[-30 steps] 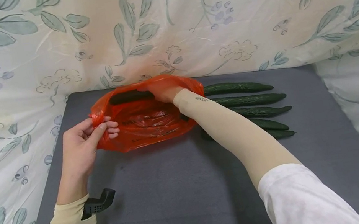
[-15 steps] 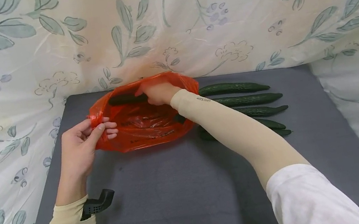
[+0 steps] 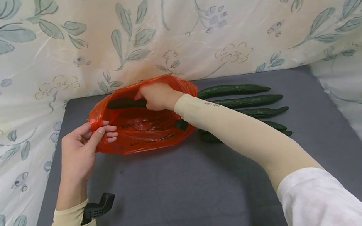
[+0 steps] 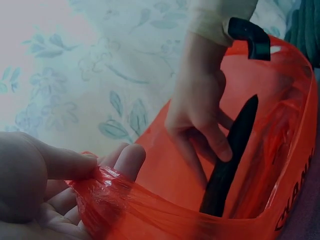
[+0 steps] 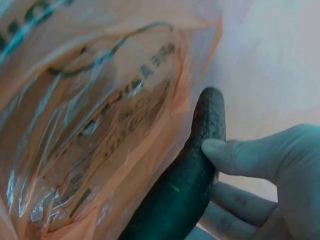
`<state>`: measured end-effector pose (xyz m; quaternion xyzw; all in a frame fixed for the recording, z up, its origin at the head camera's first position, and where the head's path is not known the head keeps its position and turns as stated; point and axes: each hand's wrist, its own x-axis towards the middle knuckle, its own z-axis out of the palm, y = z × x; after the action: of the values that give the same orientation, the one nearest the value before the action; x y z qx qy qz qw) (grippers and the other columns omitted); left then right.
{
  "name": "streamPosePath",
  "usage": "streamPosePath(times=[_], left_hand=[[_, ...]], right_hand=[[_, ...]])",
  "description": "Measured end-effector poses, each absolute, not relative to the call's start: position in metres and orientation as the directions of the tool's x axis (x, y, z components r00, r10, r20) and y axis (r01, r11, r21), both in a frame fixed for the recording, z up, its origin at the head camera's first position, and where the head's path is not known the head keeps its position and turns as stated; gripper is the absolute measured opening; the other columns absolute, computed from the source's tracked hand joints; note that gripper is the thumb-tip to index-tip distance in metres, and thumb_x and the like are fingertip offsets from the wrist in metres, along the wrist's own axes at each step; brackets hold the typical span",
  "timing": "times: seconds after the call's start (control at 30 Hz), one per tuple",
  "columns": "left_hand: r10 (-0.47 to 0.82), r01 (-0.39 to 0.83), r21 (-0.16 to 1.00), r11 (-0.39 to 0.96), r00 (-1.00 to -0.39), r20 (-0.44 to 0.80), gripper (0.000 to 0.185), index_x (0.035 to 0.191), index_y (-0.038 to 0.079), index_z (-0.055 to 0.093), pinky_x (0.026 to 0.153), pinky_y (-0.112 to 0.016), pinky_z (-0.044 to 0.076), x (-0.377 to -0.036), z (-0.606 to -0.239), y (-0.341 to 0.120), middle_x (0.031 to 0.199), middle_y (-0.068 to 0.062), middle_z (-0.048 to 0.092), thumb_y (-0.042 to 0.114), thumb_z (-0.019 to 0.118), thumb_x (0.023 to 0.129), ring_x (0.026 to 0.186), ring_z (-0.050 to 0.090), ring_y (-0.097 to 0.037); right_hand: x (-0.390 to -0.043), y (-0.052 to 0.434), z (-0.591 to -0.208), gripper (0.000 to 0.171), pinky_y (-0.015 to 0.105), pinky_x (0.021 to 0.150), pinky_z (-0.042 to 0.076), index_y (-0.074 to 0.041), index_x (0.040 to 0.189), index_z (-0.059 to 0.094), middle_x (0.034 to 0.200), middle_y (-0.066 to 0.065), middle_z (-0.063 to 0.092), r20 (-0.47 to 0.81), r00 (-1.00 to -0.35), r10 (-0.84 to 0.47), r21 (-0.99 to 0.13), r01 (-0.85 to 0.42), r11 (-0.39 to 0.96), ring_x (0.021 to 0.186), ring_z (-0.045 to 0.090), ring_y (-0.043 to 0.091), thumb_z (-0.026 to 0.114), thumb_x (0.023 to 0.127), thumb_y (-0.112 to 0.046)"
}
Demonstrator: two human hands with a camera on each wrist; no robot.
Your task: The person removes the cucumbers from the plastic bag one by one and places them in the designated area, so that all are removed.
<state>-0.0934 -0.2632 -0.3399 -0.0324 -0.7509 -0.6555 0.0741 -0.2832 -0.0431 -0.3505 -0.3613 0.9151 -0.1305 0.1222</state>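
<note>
An orange-red plastic bag lies with its mouth spread towards me on the grey table. My left hand pinches a gathered bit of its rim between thumb and fingers. Reaching into the mouth, my right hand holds a dark green cucumber by one end. In the right wrist view the thumb presses on that cucumber, with fingers on its other side. From the left wrist view, the cucumber slants inside the bag, below the right hand.
Several more cucumbers lie side by side to the right of the bag, partly under my right forearm. The grey table stretches in front. A leaf-patterned cloth hangs behind and at both sides.
My right hand has come slightly up and towards me, out from behind the bag's film, and the right elbow has shifted right. The left hand keeps its pinch on the rim.
</note>
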Motion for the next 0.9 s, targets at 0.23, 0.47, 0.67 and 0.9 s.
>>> streamPosePath(times=[0.23,0.47,0.67,0.9], left_hand=[[-0.049,0.153,0.981,0.121,-0.986,0.160,0.027,0.127,-0.011,0.071,0.084,-0.031,0.064,-0.094,-0.341,-0.262,0.104,-0.015,0.080,0.006,0.070,0.106,0.086,0.081,-0.023],[-0.053,0.161,0.982,0.100,-0.985,0.167,0.026,0.126,-0.013,0.070,0.083,-0.032,0.065,-0.095,-0.342,-0.262,0.103,-0.016,0.080,0.004,0.070,0.106,0.085,0.081,-0.025],[-0.048,0.162,0.981,0.109,-0.985,0.168,0.026,0.125,-0.013,0.070,0.083,-0.032,0.065,-0.095,-0.343,-0.263,0.103,-0.018,0.080,0.004,0.069,0.106,0.084,0.081,-0.023],[-0.050,0.164,0.980,0.112,-0.984,0.170,0.026,0.126,-0.012,0.070,0.083,-0.032,0.065,-0.096,-0.343,-0.263,0.103,-0.016,0.080,0.004,0.069,0.106,0.084,0.081,-0.022]], right_hand=[[-0.271,-0.042,-0.346,0.044,0.034,0.113,0.052,-0.018,0.144,0.073,0.142,-0.003,0.071,-0.124,-0.729,-0.673,-0.385,-0.590,0.710,0.131,0.064,0.019,0.071,0.101,-0.009],[-0.261,-0.034,-0.343,0.046,0.029,0.103,0.056,-0.018,0.145,0.072,0.141,-0.003,0.071,-0.083,-0.734,-0.674,-0.420,-0.587,0.692,0.126,0.066,0.016,0.070,0.100,-0.007],[-0.251,-0.026,-0.342,0.048,0.025,0.082,0.057,-0.017,0.146,0.071,0.142,-0.001,0.071,-0.060,-0.741,-0.669,-0.462,-0.573,0.677,0.104,0.066,0.014,0.069,0.100,-0.005],[-0.234,-0.015,-0.335,0.048,0.027,0.055,0.047,-0.017,0.148,0.070,0.137,0.002,0.073,-0.065,-0.730,-0.680,-0.499,-0.566,0.656,0.072,0.062,0.017,0.068,0.101,-0.005]])
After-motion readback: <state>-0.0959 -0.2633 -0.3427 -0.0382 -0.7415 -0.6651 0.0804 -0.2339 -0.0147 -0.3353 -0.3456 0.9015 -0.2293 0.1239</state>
